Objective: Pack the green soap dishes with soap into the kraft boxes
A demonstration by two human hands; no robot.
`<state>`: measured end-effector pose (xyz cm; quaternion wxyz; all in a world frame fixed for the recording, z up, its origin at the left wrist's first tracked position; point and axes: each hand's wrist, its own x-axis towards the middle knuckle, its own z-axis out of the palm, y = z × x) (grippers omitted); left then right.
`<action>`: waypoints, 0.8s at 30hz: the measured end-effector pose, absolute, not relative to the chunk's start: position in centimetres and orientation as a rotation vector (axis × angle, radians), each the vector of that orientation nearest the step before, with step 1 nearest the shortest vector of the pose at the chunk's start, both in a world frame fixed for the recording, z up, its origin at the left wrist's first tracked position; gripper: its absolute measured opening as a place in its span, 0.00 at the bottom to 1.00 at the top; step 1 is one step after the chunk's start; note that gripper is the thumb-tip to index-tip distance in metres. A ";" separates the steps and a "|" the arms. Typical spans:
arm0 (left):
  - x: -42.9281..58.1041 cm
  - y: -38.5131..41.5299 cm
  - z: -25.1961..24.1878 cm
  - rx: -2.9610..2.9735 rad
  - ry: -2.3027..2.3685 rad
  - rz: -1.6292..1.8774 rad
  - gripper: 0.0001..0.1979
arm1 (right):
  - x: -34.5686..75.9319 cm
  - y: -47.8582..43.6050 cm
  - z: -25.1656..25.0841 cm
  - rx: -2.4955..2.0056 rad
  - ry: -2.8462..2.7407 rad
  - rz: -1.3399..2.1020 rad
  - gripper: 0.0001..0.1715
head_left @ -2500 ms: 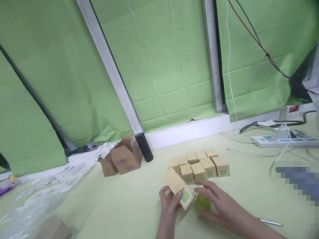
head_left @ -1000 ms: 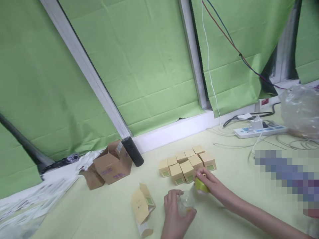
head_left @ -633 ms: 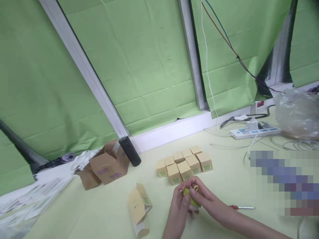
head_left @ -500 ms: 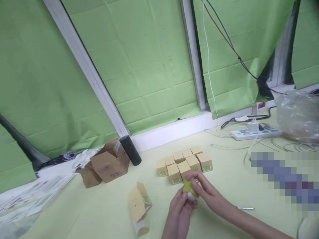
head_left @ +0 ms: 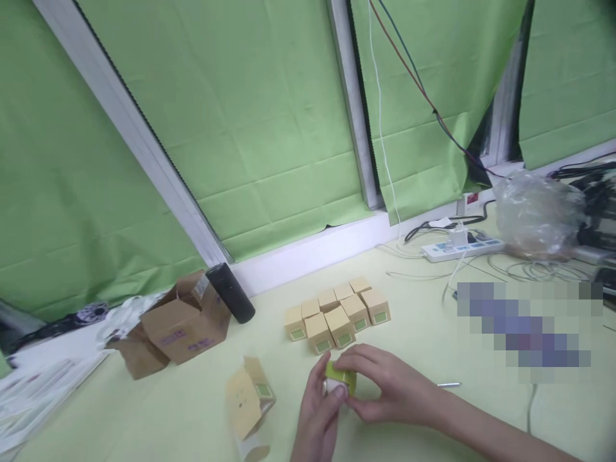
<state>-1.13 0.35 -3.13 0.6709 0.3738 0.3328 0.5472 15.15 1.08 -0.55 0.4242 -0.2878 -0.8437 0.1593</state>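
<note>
Both hands meet over the pale table (head_left: pixel 433 333) near its front. My left hand (head_left: pixel 315 410) grips the pale lower part of a small jar (head_left: pixel 337 378) from below. My right hand (head_left: pixel 382 385) is closed over the jar's yellow-green lid from the right. An opened tan carton (head_left: pixel 248 401) with a green label lies on its side to the left of my hands. Just behind them, several closed tan cartons (head_left: pixel 337 314) with green labels stand in a tight group.
Brown cardboard boxes (head_left: pixel 185 321) and a black cylinder (head_left: pixel 230 301) lie at the back left. A white power strip (head_left: pixel 462 247) with cables and a crumpled clear bag (head_left: pixel 534 215) sit at the back right. A thin metal tool (head_left: pixel 447 385) lies right of my hands. Green blinds cover the window behind.
The tan carton left my left hand and now lies open on the table. My hands came together, the lid in my right hand now over the jar in my left.
</note>
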 end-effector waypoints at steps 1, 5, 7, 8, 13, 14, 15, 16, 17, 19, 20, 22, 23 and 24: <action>-1.2 0.4 -3.4 0.888 0.744 1.207 0.24 | 15.2 1.1 -0.6 -0.696 -2.109 0.384 0.23; -1.3 0.1 -3.7 1.094 0.766 1.030 0.23 | 15.2 0.8 -0.5 -0.616 -2.112 0.412 0.21; -1.4 -0.1 -3.6 1.118 0.794 0.997 0.26 | 15.3 0.7 -0.3 -0.615 -2.121 0.482 0.24; -1.4 -0.1 -3.6 1.120 0.809 0.997 0.28 | 15.3 0.6 -0.2 -0.616 -2.123 0.521 0.26; -0.9 -0.1 -3.8 1.105 0.877 0.978 0.43 | 15.0 0.5 -0.4 -0.607 -2.079 0.694 0.33; -0.8 -0.2 -3.9 1.089 0.876 0.985 0.46 | 14.9 0.5 -0.5 -0.619 -2.079 0.693 0.32; -0.6 -0.3 -3.9 1.070 0.873 0.995 0.48 | 14.8 0.5 -0.6 -0.635 -2.087 0.682 0.32; -0.5 -0.4 -3.9 1.054 0.874 1.008 0.49 | 14.7 0.4 -0.7 -0.648 -2.097 0.669 0.31; -0.4 -0.5 -3.9 1.041 0.883 1.023 0.49 | 14.7 0.4 -0.7 -0.658 -2.103 0.667 0.31; -0.2 -0.7 -3.6 1.031 0.929 1.013 0.48 | 14.7 0.3 -0.6 -0.675 -2.094 0.716 0.30; -0.3 -0.8 -3.4 1.028 0.960 0.991 0.47 | 14.8 0.3 -0.5 -0.683 -2.080 0.766 0.30; -0.5 -0.9 -3.0 1.049 1.003 0.938 0.47 | 15.1 0.3 -0.1 -0.684 -2.053 0.891 0.29; -0.6 -0.9 -2.8 1.072 1.006 0.913 0.47 | 15.2 0.3 0.1 -0.678 -2.043 0.954 0.29; -0.8 -0.9 -2.5 1.105 1.005 0.891 0.47 | 15.4 0.3 0.3 -0.669 -2.039 1.013 0.30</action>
